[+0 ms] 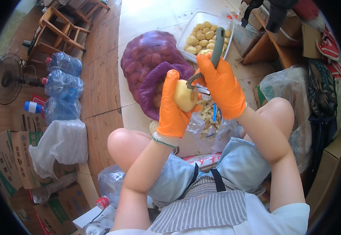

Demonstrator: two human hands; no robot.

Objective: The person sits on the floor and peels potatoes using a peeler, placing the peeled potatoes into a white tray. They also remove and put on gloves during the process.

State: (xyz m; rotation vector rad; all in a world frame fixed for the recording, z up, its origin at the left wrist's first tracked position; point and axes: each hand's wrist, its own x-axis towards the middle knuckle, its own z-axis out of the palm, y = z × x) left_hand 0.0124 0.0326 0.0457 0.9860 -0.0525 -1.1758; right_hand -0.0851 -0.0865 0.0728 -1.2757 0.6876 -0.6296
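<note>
My left hand [173,113], in an orange rubber glove over a white knitted cuff, grips a peeled yellow potato [185,96]. A darker patch shows on the potato's right side. My right hand [224,85], gloved in orange too, is closed around the grey-green handle of a peeler [217,48]. The peeler's metal blade is right beside the potato's upper right; whether it touches cannot be told. Beneath my hands lies a clear plastic bag [196,124] with potato peelings [208,116] in it. A purple mesh sack [147,58] full of unpeeled potatoes stands beyond my left hand.
Past my right hand, a clear plastic tub [180,44] holds many peeled potatoes. At left are large blue water bottles [63,83], a fan [8,78], wooden chairs [61,29] and cardboard boxes [26,155]. A wooden shelf [261,53] and plastic-wrapped goods [288,85] line the right.
</note>
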